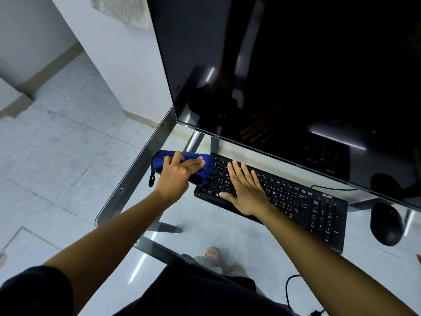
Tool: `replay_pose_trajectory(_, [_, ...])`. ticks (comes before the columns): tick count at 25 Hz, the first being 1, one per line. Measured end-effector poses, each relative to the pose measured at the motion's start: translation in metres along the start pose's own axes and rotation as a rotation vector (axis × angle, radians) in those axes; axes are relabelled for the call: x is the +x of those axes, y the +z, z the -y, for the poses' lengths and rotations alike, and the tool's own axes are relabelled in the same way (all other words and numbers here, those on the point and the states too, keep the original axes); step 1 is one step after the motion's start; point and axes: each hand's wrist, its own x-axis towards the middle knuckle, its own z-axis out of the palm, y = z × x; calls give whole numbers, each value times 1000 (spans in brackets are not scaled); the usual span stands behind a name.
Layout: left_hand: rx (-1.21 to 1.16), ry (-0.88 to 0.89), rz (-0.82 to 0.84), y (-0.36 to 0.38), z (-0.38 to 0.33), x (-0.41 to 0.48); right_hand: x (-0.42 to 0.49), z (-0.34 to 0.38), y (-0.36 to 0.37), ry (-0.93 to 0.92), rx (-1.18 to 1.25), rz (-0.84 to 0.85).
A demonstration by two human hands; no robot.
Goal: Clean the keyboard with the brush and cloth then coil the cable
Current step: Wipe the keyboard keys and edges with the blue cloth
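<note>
A black keyboard (296, 201) lies slantwise on the glass desk (127, 185), below the monitor. A blue cloth (206, 169) with a black hanging loop rests at the keyboard's left end and overlaps its corner. My left hand (180, 172) lies on top of the cloth, fingers curled over it. My right hand (246, 190) lies flat with spread fingers on the left half of the keys. A thin black cable (332, 188) runs from behind the keyboard toward the right under the monitor. No brush is visible.
A large dark monitor (296, 76) leans over the desk close behind the keyboard. A black mouse (386, 223) sits at the right. Another black cable (288, 293) hangs below the desk's front edge. Tiled floor shows through the glass.
</note>
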Motion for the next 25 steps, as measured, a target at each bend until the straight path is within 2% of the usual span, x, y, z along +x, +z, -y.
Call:
replay_pose_trajectory(3, [73,60,30,-3,1,-9,1,0,0,-10,-11,12])
replay_pose_trajectory(6, [179,16,85,-6,-2,13,1,2,0,-13,-24,28])
replay_pose_trajectory(10, [210,-36,244,-6,-11,51,1,2,0,-10,-16,31])
replay_pose_trajectory(14, [217,-52,260,-6,-16,44,1,2,1,9,-10,30])
replay_pose_trajectory(16, [187,-51,207,-8,-13,22,1,2,1,14,-13,28])
replay_pose_trajectory(20, [127,-34,0,-1,-14,-38,1,3,1,15,-23,20])
replay_pose_trajectory(25, [94,-124,22,-9,-34,-93,3,2,3,10,-40,29])
